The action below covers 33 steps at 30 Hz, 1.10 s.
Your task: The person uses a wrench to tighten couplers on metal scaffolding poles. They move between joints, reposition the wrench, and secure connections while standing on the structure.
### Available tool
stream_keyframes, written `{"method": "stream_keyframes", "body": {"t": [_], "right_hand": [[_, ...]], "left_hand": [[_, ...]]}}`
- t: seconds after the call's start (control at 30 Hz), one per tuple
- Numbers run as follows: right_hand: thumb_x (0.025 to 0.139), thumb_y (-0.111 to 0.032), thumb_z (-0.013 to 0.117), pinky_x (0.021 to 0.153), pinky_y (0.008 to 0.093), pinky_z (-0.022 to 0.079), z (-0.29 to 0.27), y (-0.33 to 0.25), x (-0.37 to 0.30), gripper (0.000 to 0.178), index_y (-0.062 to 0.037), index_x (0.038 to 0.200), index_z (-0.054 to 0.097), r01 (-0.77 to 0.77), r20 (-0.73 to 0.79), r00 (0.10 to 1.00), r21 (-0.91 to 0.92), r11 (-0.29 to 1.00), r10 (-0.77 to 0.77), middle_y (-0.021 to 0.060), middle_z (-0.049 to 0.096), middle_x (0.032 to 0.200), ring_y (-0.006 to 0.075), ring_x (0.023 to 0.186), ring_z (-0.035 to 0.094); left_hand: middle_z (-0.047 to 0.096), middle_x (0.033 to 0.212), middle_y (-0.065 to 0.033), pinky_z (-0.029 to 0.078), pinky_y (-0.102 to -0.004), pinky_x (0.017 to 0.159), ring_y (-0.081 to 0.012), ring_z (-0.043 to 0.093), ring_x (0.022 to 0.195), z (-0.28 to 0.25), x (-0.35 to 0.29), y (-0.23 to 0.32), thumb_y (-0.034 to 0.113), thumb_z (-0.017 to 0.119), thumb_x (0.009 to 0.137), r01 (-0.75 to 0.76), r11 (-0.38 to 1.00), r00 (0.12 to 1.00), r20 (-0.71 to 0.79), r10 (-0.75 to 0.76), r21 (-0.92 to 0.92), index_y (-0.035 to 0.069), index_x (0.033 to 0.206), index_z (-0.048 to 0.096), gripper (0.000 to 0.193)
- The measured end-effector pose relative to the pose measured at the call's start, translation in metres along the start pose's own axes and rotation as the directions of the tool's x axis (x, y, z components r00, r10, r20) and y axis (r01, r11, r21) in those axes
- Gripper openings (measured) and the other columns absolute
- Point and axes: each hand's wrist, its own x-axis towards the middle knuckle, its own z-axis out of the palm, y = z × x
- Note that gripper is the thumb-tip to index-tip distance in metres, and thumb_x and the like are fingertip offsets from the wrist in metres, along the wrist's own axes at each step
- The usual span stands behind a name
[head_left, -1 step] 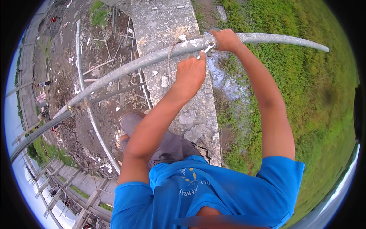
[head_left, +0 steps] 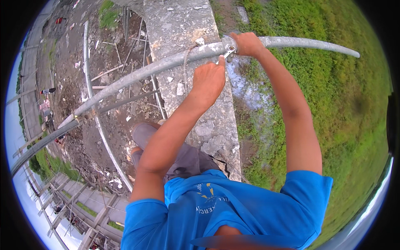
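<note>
My left hand [head_left: 209, 81] is closed round the handle of a silver wrench [head_left: 228, 52], most of which its fingers hide. The wrench's ring end sits at a bolt on a grey metal coupler [head_left: 227, 42]. Just right of the coupler, my right hand [head_left: 248, 44] wraps over a long galvanized pipe [head_left: 154, 69]; its fingertips are hidden on the far side. The pipe crosses above a rough concrete wall top [head_left: 179, 25]. A piece of rope [head_left: 186, 62] hangs round the pipe, left of the wrench.
Further left, other metal poles [head_left: 92, 89] cross the long pipe above dirt and rubble. Loose stones [head_left: 180, 89] lie on the wall top. Beyond its right edge, green grass [head_left: 333, 96] lies lower down. Wooden and metal framing [head_left: 89, 225] stands at the lower left.
</note>
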Motion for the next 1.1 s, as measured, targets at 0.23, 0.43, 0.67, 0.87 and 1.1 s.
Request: {"method": "stream_keyframes", "body": {"t": [0.23,0.43,0.67,0.87,1.1], "right_hand": [[0.078,-0.031,0.077,0.079,0.0498,0.058,-0.003,-0.001,0.003,0.052,-0.0047,0.12,0.059,-0.009,0.032,0.999,-0.016,1.0,0.009,0.0193,0.074,0.091,0.039,0.086,0.073],[0.077,-0.029,0.077,0.076,0.0498,0.058,-0.001,-0.002,0.001,0.05,-0.0035,0.117,0.06,-0.014,-0.034,0.999,0.002,1.0,0.014,0.0196,0.074,0.087,0.0382,0.085,0.073],[0.074,-0.024,0.078,0.071,0.0496,0.057,0.007,0.003,0.005,0.052,-0.0034,0.118,0.058,-0.012,0.028,1.0,0.008,1.0,0.012,0.0188,0.073,0.081,0.0385,0.078,0.072],[0.072,-0.024,0.079,0.068,0.0509,0.056,0.006,0.006,0.006,0.055,-0.004,0.118,0.057,0.01,0.007,1.0,0.025,1.0,-0.01,0.0188,0.071,0.079,0.0391,0.075,0.071],[0.078,-0.023,0.07,0.072,0.0471,0.059,-0.01,-0.001,0.002,0.053,-0.0038,0.126,0.06,-0.006,0.065,0.998,-0.019,1.0,0.007,0.0171,0.074,0.083,0.0353,0.08,0.073]], "left_hand": [[0.068,0.08,-0.0197,0.056,-0.0486,0.064,-0.0363,0.071,0.072,-0.008,-0.001,-0.031,0.006,0.052,0.097,-0.163,0.985,0.986,0.031,0.165,-0.066,0.005,0.144,0.057,0.047],[0.069,0.083,-0.0196,0.055,-0.0504,0.064,-0.0373,0.069,0.071,0.002,0.006,-0.042,0.018,0.054,0.102,-0.15,0.984,0.982,0.098,0.159,-0.096,0.014,0.146,0.057,0.044],[0.069,0.086,-0.0107,0.054,-0.0452,0.057,-0.0321,0.066,0.063,0.019,0.04,-0.111,0.024,0.06,0.101,-0.47,0.882,0.882,0.013,0.47,0.013,0.033,0.154,0.046,0.056],[0.067,0.08,-0.0055,0.053,-0.04,0.053,-0.0252,0.063,0.058,0.016,0.105,-0.155,0.029,0.062,0.101,-0.66,0.749,0.751,0.08,0.655,0.061,0.047,0.153,0.043,0.058],[0.075,0.094,-0.0099,0.059,-0.0438,0.068,-0.0312,0.071,0.071,-0.009,0.097,-0.155,0.041,0.053,0.105,-0.484,0.87,0.873,0.007,0.487,-0.091,0.043,0.145,0.056,0.039]]}}
